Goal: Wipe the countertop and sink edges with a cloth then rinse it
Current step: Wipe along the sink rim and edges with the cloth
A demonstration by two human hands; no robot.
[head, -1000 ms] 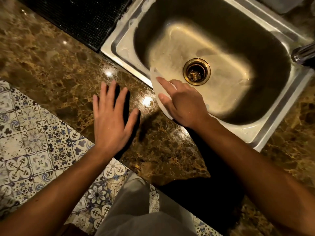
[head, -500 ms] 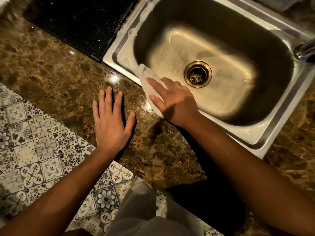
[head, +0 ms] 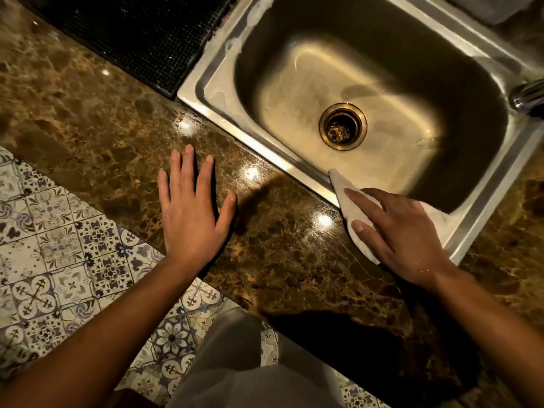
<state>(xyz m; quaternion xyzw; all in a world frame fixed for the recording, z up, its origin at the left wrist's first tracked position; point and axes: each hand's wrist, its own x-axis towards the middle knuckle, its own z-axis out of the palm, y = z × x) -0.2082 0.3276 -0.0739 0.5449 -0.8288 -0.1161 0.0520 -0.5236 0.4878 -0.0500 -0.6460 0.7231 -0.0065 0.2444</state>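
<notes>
My right hand (head: 403, 234) has slid the pale crumpled cloth (head: 350, 210) rightward along the steel sink's near rim (head: 265, 154), fingers pressing flat, wiping edges; next, the right corner. My left hand (head: 191, 210) is resting open on the brown marble worktop (head: 88, 113).

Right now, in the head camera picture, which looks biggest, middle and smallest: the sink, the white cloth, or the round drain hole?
1. sink, by far the largest.
2. cloth, though the right hand hides part of it.
3. drain hole, which looks smallest.
</notes>
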